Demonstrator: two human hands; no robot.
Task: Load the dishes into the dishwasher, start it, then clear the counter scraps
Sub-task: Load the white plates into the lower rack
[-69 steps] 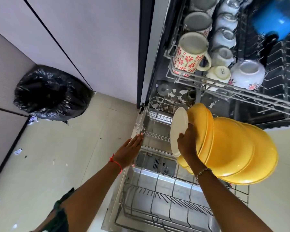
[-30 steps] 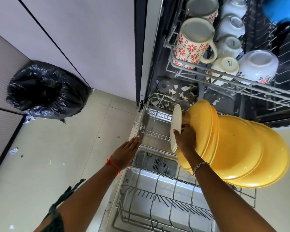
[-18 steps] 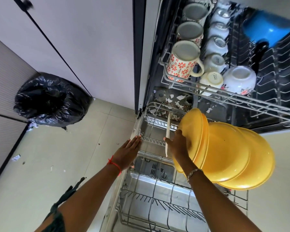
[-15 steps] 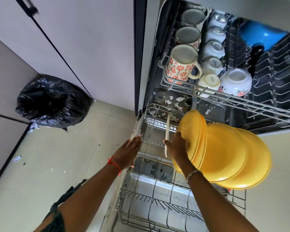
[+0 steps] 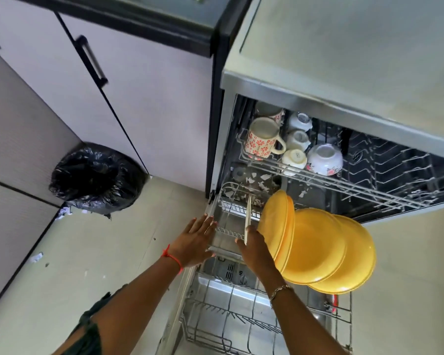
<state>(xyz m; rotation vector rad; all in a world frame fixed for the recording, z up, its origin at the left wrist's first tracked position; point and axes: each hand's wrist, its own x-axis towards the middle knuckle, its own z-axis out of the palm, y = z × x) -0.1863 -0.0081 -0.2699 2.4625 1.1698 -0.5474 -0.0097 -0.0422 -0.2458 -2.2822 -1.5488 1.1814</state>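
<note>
— Where are our hands?

— Our left hand lies flat with its fingers straight and a little spread, the tips touching the left rim of the lower rack. Our right hand grips the white plate by its lower edge, thumb on one face and fingers on the other.

— What do we see in the racks?

— In the lower rack, four yellow plates stand on edge in a row, overlapping. The white plate is just left of them, towards the back of the rack. The upper rack holds a floral mug, some small white cups and a white bowl set bottom-up.

— How does the white plate look to us?

— It is upright and edge-on, so it shows only as a thin pale strip. We cannot tell whether it sits between the tines.
</note>
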